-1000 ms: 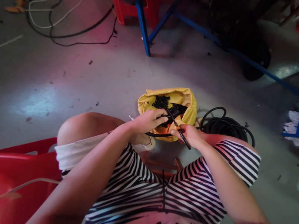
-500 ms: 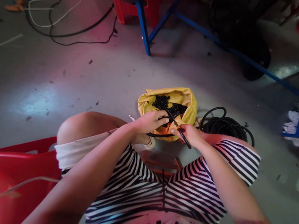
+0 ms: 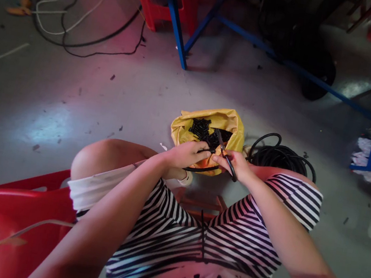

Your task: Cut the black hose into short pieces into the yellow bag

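Observation:
Over the mouth of a yellow sack (image 3: 238, 133), my left hand (image 3: 188, 153) is closed on a black cable or tube (image 3: 198, 169). A short end of it sticks out at the fingertips, and the rest passes under the hand. My right hand (image 3: 237, 164) grips a pair of scissors (image 3: 220, 140) by the dark handle, blades pointing away from me over the sack. The blades are apart from the tube's end. Inside the sack lie several short black pieces (image 3: 200, 126); my fingers hide part of its near side.
A coil of black tube (image 3: 280, 157) lies on the floor right of the sack. Ahead stands a blue metal frame (image 3: 181, 50) with a red stool (image 3: 149, 10) behind it. Loose cables (image 3: 81, 44) spread at the far left. A red chair (image 3: 12, 224) is at my left.
The scissors have swung in my right hand, so their blades now point more directly away from me. My left hand has shifted slightly, and the tube's end now shows at its fingertips.

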Action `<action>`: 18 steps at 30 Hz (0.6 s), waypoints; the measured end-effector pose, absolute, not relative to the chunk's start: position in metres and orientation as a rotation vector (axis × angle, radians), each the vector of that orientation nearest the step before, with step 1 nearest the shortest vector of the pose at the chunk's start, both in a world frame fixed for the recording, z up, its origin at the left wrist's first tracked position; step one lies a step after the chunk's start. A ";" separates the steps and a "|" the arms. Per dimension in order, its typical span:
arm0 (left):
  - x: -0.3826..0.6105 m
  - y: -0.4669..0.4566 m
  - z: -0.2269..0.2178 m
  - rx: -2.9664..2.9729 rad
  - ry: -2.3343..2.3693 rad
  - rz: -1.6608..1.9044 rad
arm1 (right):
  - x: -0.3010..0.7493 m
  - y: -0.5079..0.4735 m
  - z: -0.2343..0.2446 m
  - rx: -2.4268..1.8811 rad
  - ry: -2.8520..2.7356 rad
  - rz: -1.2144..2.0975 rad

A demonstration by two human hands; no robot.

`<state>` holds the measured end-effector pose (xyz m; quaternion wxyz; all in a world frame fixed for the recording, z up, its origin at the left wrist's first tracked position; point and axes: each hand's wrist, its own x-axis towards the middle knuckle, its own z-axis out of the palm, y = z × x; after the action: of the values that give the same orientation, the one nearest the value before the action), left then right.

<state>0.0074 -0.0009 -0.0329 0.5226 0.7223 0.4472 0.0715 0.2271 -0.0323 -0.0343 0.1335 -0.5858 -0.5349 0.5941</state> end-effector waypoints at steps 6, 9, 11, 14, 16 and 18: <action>0.013 -0.003 -0.026 1.706 0.930 0.088 | 0.215 -0.033 -0.029 -1.532 -1.268 1.733; 0.011 0.002 -0.024 1.664 0.879 0.117 | 0.216 -0.027 -0.024 -1.564 -1.199 1.665; 0.010 0.005 -0.024 1.608 0.835 0.179 | 0.220 -0.021 -0.020 -1.601 -1.157 1.581; 0.010 0.007 -0.025 1.474 0.834 0.291 | 0.226 -0.015 -0.015 -1.625 -1.089 1.496; 0.010 0.007 -0.024 1.365 0.911 0.398 | 0.227 -0.014 -0.016 -1.648 -1.109 1.477; 0.010 0.008 -0.023 1.247 1.006 0.530 | 0.226 -0.018 -0.020 -1.673 -1.209 1.477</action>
<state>0.0097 0.0083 -0.0227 0.6647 0.5521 0.4452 0.2348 0.2264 -0.0179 -0.0205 0.2975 -0.6294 -0.4547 0.5555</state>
